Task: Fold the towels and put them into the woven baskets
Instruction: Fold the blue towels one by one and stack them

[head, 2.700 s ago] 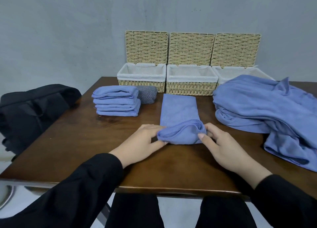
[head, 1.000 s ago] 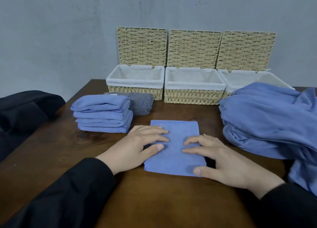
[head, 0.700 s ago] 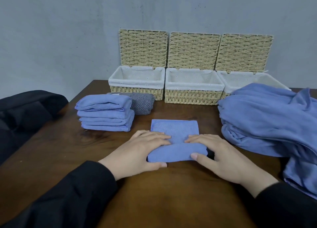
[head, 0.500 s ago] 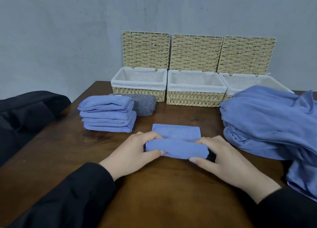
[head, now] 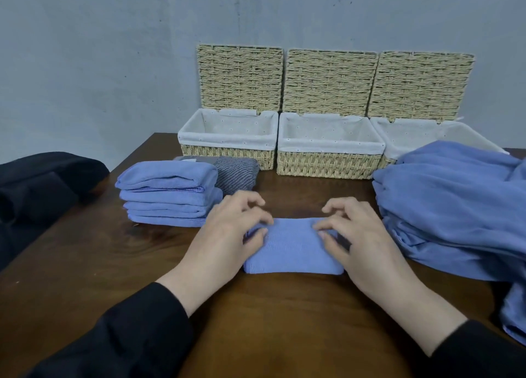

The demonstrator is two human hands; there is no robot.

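Note:
A small blue towel, folded into a compact rectangle, lies on the wooden table in front of me. My left hand pinches its left end between thumb and curled fingers. My right hand pinches the right end the same way. Three woven baskets stand open at the back, each with a white liner and a raised lid: left basket, middle basket, right basket. No towel shows inside them.
A stack of folded blue towels sits left of my hands, with a grey striped towel behind it. A big heap of unfolded blue towels fills the right side. A black bag lies off the table's left edge.
The towel went from a long strip to a flat square, then its near edge was lifted and folded over away from me. Both hands now pinch the ends of the narrower fold.

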